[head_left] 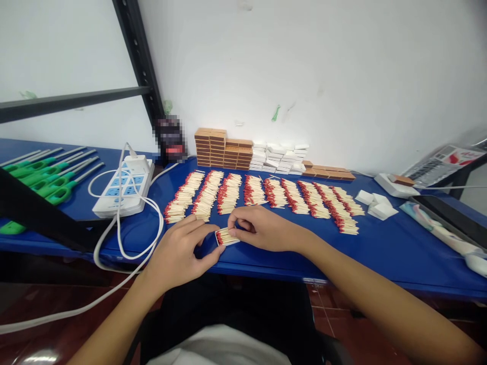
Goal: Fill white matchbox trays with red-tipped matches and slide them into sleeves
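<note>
A small white matchbox tray (231, 243) filled with red-tipped matches (224, 235) lies near the front edge of the blue table. My left hand (177, 253) grips its left end between thumb and fingers. At the tray's right end, my right hand (266, 230) has its fingers curled in a pinch on the matches, covering that end. Just beyond both hands, loose matches (228, 195) are spread in several slanting rows, red heads to the left.
Stacked brown matchboxes (213, 149) and white trays (279, 158) line the wall. More white trays (380, 207) lie to the right. A power strip (125, 187) with looping white cables and green-handled lighters (49, 177) are at left, beside a black metal frame (139, 50).
</note>
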`<state>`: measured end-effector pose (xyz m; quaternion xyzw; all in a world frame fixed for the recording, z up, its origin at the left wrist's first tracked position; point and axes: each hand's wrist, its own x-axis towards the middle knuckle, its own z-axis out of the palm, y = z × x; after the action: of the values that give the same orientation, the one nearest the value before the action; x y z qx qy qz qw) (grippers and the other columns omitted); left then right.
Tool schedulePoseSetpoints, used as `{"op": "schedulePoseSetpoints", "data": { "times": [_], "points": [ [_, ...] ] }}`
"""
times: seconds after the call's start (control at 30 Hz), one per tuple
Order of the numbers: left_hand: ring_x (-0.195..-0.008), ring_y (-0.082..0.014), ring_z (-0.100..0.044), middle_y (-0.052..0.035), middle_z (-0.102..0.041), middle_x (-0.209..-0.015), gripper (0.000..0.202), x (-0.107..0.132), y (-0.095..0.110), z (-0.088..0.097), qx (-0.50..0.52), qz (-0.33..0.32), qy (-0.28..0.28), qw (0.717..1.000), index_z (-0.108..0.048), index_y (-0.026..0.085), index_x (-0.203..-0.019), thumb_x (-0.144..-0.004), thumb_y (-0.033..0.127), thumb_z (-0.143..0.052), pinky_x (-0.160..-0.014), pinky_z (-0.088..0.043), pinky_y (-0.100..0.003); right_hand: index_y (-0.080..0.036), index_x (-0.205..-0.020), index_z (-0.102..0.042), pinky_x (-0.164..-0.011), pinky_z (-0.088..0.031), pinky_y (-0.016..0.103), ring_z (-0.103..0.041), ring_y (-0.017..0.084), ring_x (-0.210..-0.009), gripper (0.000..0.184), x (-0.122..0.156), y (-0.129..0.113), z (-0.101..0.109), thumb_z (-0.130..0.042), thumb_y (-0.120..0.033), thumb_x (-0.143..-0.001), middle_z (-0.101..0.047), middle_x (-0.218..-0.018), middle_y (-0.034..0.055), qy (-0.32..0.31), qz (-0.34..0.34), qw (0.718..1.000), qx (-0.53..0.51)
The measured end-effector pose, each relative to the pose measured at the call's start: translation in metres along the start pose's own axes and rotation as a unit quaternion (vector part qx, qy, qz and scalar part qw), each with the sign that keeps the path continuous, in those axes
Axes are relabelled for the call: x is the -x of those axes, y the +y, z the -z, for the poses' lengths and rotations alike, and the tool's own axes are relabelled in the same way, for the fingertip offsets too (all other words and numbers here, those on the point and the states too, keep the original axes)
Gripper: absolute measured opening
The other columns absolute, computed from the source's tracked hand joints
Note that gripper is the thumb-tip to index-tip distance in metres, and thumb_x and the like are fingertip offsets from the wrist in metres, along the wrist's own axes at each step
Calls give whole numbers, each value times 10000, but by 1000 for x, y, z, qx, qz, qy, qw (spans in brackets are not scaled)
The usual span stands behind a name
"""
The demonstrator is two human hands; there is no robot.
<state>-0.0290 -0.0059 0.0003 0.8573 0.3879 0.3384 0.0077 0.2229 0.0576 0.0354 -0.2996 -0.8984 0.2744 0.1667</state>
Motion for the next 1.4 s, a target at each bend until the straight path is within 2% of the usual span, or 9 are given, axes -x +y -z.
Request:
{"op": "schedulePoseSetpoints", "data": {
  "times": [0.23, 0.47, 0.63, 0.77, 0.87, 0.97, 1.17, 1.3, 1.4],
  "points": [
    [-791, -202, -624, -19, -698, -829, 161, 0, 0, 0, -3, -6, 5, 1000, -744, 199, -1149, -1020, 294, -725, -775, -517, -363, -195, -939, -674, -661, -331, 286, -464, 141, -692, 153, -1, 2, -1, -684, -308, -1042, -491, -725, -49, -18, -27, 999, -10],
    [-786, -205, -625, -18, -684, -828, 164, -1, -1, 0, -2, -6, 1, 1000, -742, 195, -1148, -1013, 287, -737, -771, -504, -356, -194, -942, -664, -674, -342, 287, -470, 145, -702, 169, -1, 2, 0, -659, -308, -1066, -507, -726, -44, -17, -27, 999, -9],
    [-791, -205, -623, -7, -671, -814, 226, 0, 0, 0, 0, -2, -1, 1000, -724, 196, -1212, -1004, 282, -748, -778, -509, -351, -204, -1045, -703, -662, -347, 284, -445, 133, -658, 103, 0, 1, -1, -632, -272, -1074, -449, -707, -64, 3, 18, 1000, -17],
    [-781, -196, -627, -4, -667, -814, 345, 2, 0, -1, 10, -2, 23, 1000, -689, 171, -1310, -995, 288, -766, -805, -532, -355, -194, -1068, -765, -711, -401, 296, -528, 145, -728, 159, 1, 0, -1, -615, -244, -1076, -592, -817, -7, 10, 74, 997, -28],
    [-768, -189, -612, -5, -654, -800, 225, 2, -1, 0, 23, -22, 31, 999, -731, 193, -1220, -1007, 261, -755, -785, -524, -347, -196, -1080, -806, -728, -426, 301, -565, 148, -742, 168, 2, 0, -1, -641, -209, -1053, -636, -847, 14, 15, 86, 996, -28],
    [-774, -187, -617, -21, -669, -822, 104, 1, -1, 1, 29, -45, 35, 998, -773, 217, -1119, -1024, 216, -730, -755, -515, -336, -196, -1070, -825, -723, -424, 303, -554, 142, -717, 170, 3, 0, 0, -661, -180, -1028, -629, -823, 10, 29, 94, 995, -20],
    [-777, -184, -632, -31, -709, -838, 117, 1, -3, 0, 29, -63, 40, 997, -795, 226, -1117, -1027, 195, -728, -750, -531, -339, -198, -1027, -811, -696, -409, 297, -517, 136, -689, 113, 3, 0, 0, -703, -199, -995, -611, -795, -5, 41, 79, 996, -18],
    [-770, -178, -622, -36, -713, -843, 89, 1, -4, 0, 28, -67, 45, 996, -786, 207, -1099, -1021, 186, -750, -749, -525, -334, -201, -994, -782, -694, -396, 294, -510, 135, -694, 89, 2, -1, -1, -742, -280, -994, -547, -754, -34, 26, 55, 998, -25],
    [-784, -180, -617, -35, -716, -847, 77, 1, -5, 0, 39, -76, 35, 996, -785, 202, -1069, -1019, 156, -749, -759, -518, -336, -202, -977, -752, -676, -373, 290, -480, 133, -674, 87, 2, -1, 0, -722, -281, -998, -462, -716, -56, 20, 35, 999, -13]
  ]
}}
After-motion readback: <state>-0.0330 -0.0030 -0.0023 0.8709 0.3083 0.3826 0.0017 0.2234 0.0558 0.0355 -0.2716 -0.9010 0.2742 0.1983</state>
